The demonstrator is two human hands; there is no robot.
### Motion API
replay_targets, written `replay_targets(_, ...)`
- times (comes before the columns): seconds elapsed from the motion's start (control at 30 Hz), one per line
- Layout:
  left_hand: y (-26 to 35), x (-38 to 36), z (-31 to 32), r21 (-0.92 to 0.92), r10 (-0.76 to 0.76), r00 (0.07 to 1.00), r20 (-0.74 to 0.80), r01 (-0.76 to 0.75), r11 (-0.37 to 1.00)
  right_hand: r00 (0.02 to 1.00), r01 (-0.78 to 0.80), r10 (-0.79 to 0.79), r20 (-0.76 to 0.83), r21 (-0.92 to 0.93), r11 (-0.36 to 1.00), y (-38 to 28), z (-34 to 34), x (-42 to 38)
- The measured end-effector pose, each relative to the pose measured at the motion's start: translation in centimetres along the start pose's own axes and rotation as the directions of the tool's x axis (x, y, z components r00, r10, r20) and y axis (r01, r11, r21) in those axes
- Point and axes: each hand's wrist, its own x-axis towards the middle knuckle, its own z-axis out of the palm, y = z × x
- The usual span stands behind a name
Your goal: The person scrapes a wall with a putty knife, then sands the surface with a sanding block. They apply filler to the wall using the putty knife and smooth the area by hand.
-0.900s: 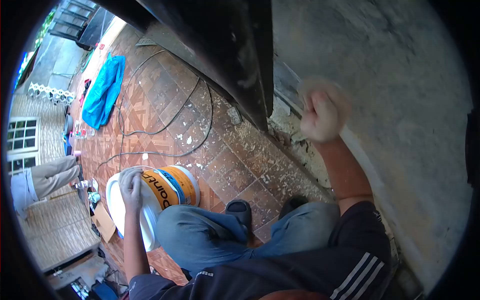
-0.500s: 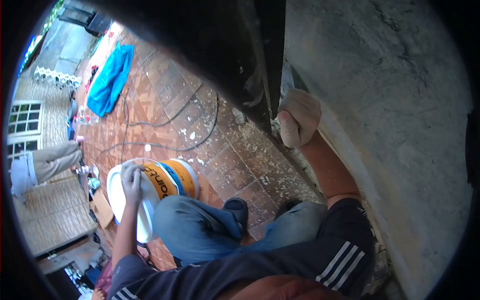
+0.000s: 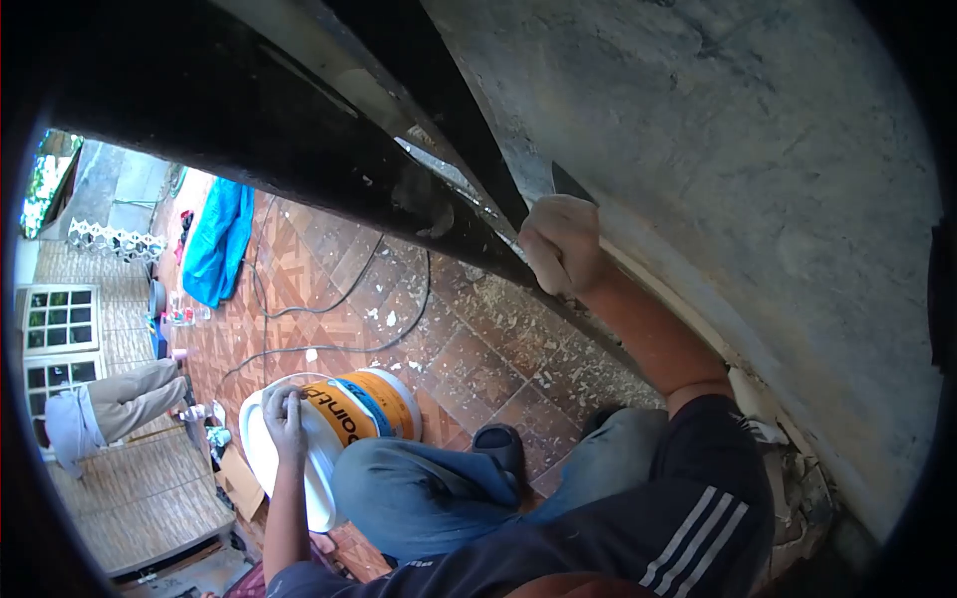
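My right hand, pale with dust, is closed in a fist at the edge of the grey wall. A thin dark blade, seemingly of a scraper, sticks out above the fist against the wall; its handle is hidden. My left hand has its fingers curled over the rim of a white paint bucket with an orange and blue label, beside my knee. The bucket leans or lies on its side as seen here.
Dark beams cross the upper left, close to my right hand. Flakes and a black cable lie on the tiled floor. Farther off are a blue sheet, a cardboard piece and a person.
The view has shifted, and more of the dark beams shows. My right hand appears farther left, its blade now visible above the fist. My left hand remains at the bucket rim.
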Motion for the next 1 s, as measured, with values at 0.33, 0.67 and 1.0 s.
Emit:
replay_targets(0.33, -1.6, -0.2, 0.3, -0.133, -0.062, 0.998, -0.03, 0.057, 0.989, 0.998, 0.056, -0.055, 0.044, -0.041, 0.998, -0.2, 0.2, -1.2)
replay_targets(0.67, -1.2, 0.0, 0.0, -0.149, -0.088, 0.996, -0.027, 0.083, 0.985, 0.998, 0.062, -0.061, 0.016, -0.022, 0.998, -0.9, -0.8, 0.5)
replay_targets(1.0, 1.0, -0.5, 0.3, -0.094, -0.117, 0.992, -0.04, 0.112, 0.989, 0.997, 0.059, -0.059, -0.053, 0.008, 0.998, 3.9, 0.6, -1.4)
